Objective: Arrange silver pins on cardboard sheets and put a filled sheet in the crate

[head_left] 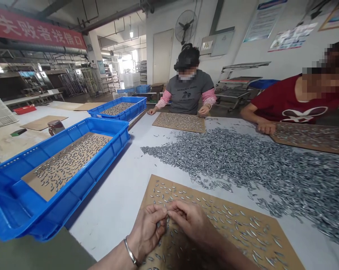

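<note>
- Blue plastic tray [85,183] is holding a flat brown board [35,183].
- Left hand [151,229] is pinching, thumb against fingers, over a cardboard sheet [214,200].
- Right hand [190,219] is meeting it at the fingertips, its grip closed too; what lies between them I cannot tell.
- Silver pieces [277,243] are lying spaced across that sheet, on the white worktop [110,210].
- Farther right, a grey heap [234,159] is spreading.

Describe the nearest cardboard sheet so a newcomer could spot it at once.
Find the white table and its heap of small silvery pieces. On the heap's near side lies a cardboard sheet scattered with more of them. Unlike the other sheets, it has the wearer's left hand and right hand over it.
</note>
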`<state>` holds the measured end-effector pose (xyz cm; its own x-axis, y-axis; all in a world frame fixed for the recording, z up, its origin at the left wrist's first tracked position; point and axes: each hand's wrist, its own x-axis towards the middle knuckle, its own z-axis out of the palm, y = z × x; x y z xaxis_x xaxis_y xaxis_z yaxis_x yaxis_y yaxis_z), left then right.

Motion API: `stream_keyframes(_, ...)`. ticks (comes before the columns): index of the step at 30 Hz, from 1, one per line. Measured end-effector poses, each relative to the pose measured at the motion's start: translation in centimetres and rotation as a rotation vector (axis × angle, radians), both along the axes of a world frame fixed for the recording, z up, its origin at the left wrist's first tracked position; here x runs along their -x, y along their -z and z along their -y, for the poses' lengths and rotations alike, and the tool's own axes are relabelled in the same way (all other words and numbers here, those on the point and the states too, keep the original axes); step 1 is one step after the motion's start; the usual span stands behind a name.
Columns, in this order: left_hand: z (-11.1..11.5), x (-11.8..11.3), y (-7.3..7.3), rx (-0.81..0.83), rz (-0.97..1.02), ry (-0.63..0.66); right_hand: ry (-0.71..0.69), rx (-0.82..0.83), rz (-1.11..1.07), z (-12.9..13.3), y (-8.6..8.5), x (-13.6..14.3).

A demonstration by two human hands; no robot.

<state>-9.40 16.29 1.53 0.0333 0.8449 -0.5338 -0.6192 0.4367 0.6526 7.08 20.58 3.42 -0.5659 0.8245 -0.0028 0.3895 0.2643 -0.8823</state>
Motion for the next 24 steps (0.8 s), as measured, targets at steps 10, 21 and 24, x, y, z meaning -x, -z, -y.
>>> stream_keyframes(10, -0.2, 1.2, -1.5, 0.149, 0.054, -0.181, 0.117, -0.207, 0.469, -10.7, 2.5, 0.7)
stream_keyframes(21, 1.6, 1.9, -1.3, 0.148, 0.101, -0.118, 0.147, -0.106, 0.595, -12.0, 2.2, 2.6)
stream_keyframes(24, 2.2, 1.7, -1.8, 0.115, 0.104, -0.077, 0.192, -0.181, 0.523, -10.1, 1.2, 2.1)
